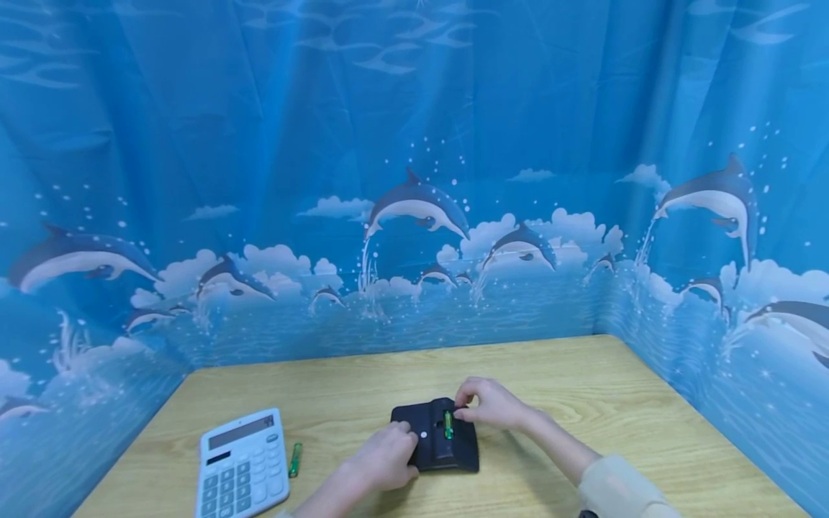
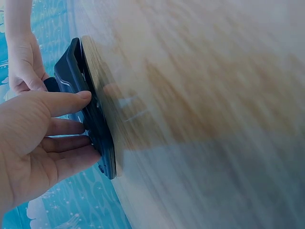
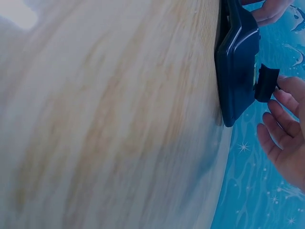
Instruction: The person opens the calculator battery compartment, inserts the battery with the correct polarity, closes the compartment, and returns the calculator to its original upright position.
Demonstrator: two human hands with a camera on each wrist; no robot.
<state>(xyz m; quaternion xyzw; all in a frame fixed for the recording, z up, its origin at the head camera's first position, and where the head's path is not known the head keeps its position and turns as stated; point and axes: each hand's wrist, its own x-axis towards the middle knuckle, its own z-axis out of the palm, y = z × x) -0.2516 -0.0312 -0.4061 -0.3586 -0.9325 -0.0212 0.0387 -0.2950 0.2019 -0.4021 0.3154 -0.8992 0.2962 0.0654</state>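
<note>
Device, black: bay open, cover in the fingers

Left hand: one, bare. Thumb and fingers grip the left side of the device, apparently to steady it.

Right hand: one, bare, pale sleeve behind. Thumb and finger pinch a small black cover, close to the bay.

Device: lies on the table between the two hands, bay up; a white dot left of the bay.

Battery: one, green, in the bay, uncovered. Whether it is fully seated, I cannot tell from here.

Step, as I judge it: cover work at the open bay. Whether the cover is coming off or going on, the scene does not settle. Closing would call for lining the cover up with the bay and pressing it flush, left hand firm; opening, for laying the cover aside and lifting the battery out.

Loose battery: one, green, on the table, just beside the calculator.

Calculator: one, white, keys up, left of both hands, untouched.

Table: wood-grain top.

Curtain: blue, dolphin print, beyond the table.
</note>
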